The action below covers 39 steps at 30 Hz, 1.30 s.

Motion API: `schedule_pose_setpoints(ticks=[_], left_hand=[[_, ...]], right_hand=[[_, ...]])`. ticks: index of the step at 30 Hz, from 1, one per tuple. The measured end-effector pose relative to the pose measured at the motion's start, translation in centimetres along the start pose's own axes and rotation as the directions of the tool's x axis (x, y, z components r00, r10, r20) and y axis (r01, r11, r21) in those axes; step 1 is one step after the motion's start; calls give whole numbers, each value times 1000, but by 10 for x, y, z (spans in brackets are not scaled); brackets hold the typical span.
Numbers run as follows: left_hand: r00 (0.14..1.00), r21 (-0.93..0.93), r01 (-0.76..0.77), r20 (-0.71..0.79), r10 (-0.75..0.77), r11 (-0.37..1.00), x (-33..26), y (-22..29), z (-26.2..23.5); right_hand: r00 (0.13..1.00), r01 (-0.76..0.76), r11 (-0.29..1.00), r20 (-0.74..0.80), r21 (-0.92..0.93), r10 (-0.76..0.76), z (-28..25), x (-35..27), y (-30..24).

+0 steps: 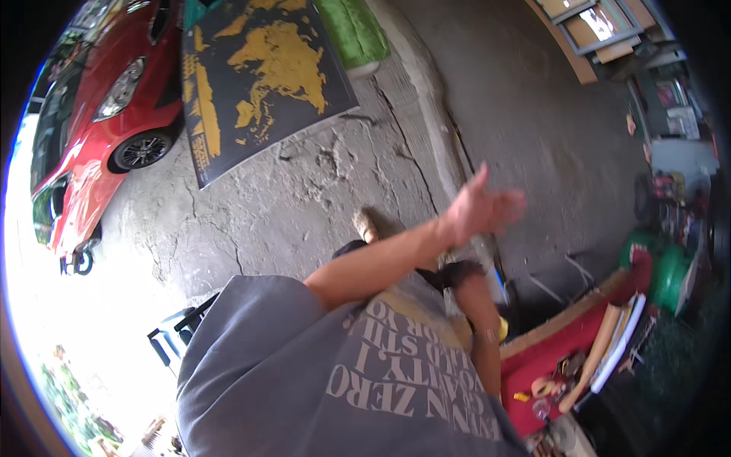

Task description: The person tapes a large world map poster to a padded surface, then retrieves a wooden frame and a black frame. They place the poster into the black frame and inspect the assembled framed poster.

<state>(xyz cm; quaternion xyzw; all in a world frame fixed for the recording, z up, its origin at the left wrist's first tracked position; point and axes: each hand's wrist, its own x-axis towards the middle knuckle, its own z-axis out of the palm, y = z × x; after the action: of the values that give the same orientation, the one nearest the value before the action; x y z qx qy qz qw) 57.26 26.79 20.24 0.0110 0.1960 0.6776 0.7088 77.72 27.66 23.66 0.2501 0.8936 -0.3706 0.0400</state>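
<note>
My left hand point(481, 211) reaches across the front of my body to the right, over the concrete floor point(327, 183). Its fingers are stretched apart and blurred, and nothing is in them. My right hand point(470, 288) is low at my right side, beside something dark point(449, 276) that I cannot make out. The fingers of that hand are hidden or smeared. Just past the right forearm shows a small yellow thing point(502, 327). Ahead to the left lies a large dark sheet with a gold world map point(285, 65), apart from both hands.
A red car point(114, 129) stands at the left. Beside the map is a green cover point(354, 34). At the lower right, a red-topped surface point(525, 373) carries tape rolls point(543, 387) and long rolled pieces point(601, 350). A green rounded tank point(670, 266) stands behind it.
</note>
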Motion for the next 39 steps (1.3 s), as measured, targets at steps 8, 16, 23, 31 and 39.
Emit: schedule_pose_setpoints(ticks=[8,16,23,31,39], left_hand=[[897,576,-336,-46,440,745,-51,123,-27],[884,431,-276,-236,403,859,-111,24,-12],[737,487,-240,-472,484,840,-115,12,-9],[645,620,-100,-555,526,778,-102,1,1],[676,670,76,-579,456,739,-80,0,2]], right_hand=[[981,-3,497,-94,868,171,-23,52,7],[980,197,756,-149,624,-132,-36,127,-27],[808,483,874,-416,59,-418,-38,163,-47],[640,756,655,-204,-3,-740,-42,165,-46],[889,321,911,-413,258,-196,-43,147,47]])
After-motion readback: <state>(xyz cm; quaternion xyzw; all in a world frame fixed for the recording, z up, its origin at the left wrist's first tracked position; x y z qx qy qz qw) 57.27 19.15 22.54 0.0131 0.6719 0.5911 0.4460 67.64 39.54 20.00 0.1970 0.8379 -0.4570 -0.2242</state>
